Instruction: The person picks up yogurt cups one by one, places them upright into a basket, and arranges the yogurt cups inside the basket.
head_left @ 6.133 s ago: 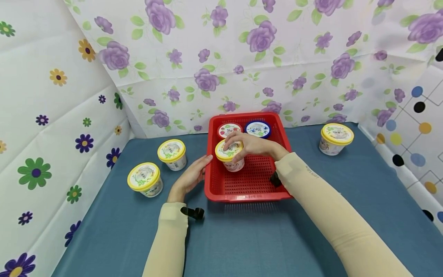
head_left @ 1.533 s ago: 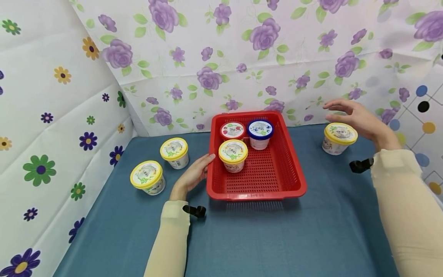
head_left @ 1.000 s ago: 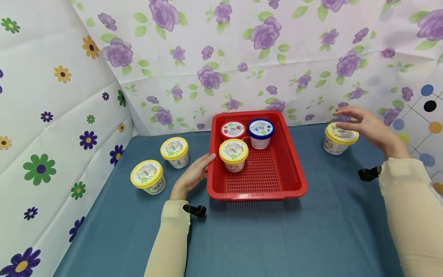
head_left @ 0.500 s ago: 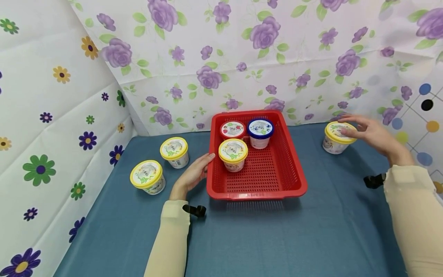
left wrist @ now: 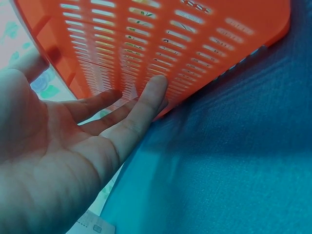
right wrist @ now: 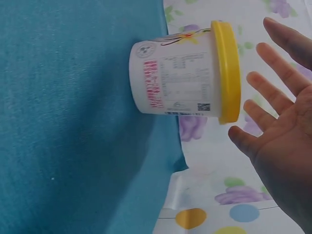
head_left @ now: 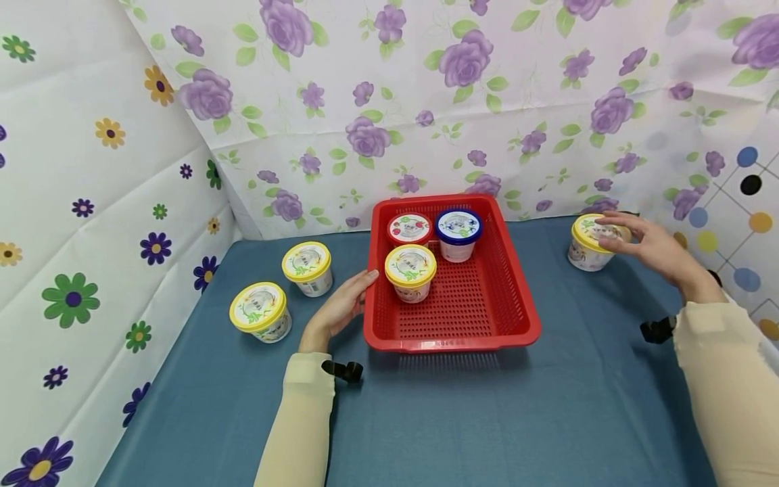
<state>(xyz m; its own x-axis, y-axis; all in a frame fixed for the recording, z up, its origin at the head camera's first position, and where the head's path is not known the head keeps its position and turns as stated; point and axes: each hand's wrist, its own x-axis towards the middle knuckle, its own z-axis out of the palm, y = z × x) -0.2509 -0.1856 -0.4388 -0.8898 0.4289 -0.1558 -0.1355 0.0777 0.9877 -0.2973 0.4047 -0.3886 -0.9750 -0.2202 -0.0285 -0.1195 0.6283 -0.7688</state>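
Observation:
My left hand (head_left: 342,306) is at the left side of a red plastic basket (head_left: 450,343). In the left wrist view its fingers (left wrist: 141,107) extend straight against the slotted outer wall (left wrist: 204,29), while the thumb reaches the rim. My right hand (head_left: 660,253) hovers at a yellow-lidded tub (head_left: 589,257) on the far right of the table. The right wrist view shows its fingers (right wrist: 280,73) spread and apart from the lid (right wrist: 227,73). Inside the basket stand a red-lidded tub (head_left: 409,228), a blue-lidded tub (head_left: 458,237) and another yellow-lidded tub (head_left: 410,274).
Two more yellow-lidded tubs, a nearer one (head_left: 260,311) and a farther one (head_left: 307,268), stand upright left of the basket. A blue cloth (head_left: 450,426) covers the table. Flowered sheets (head_left: 389,101) hang behind and at the sides.
My right hand has left the yellow-lidded tub in the basket and moved right to the far-right tub, lowering slightly around its lid lately. My left hand stays at the basket.

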